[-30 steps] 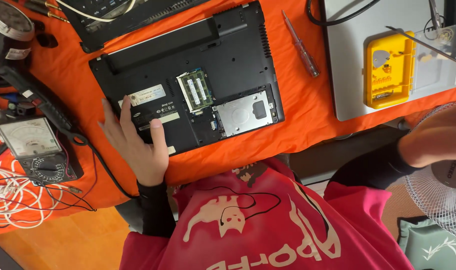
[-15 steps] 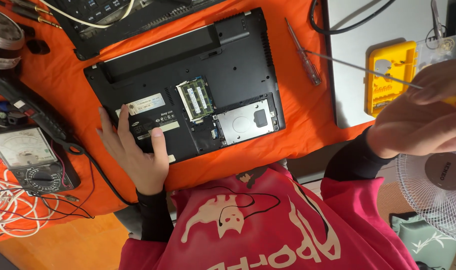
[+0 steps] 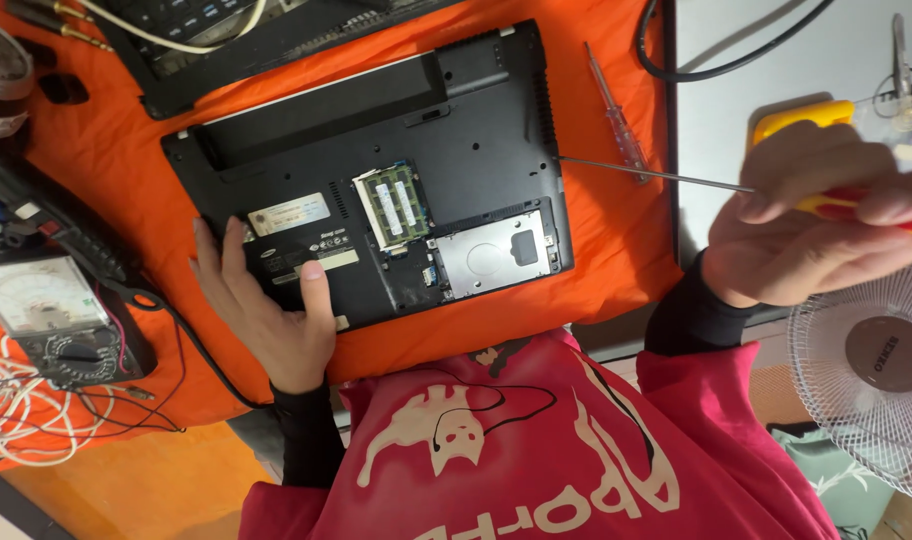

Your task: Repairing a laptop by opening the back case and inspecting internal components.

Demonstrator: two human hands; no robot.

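The black laptop is lying upside down on the orange cloth covering the surface, its memory and drive bays uncovered. The left hand is resting flat and open on its near left corner, holding nothing. The right hand is closing its grip on a red-handled screwdriver, whose thin shaft is pointing at the laptop's right edge.

Right hand raised screwdriver toward laptop.
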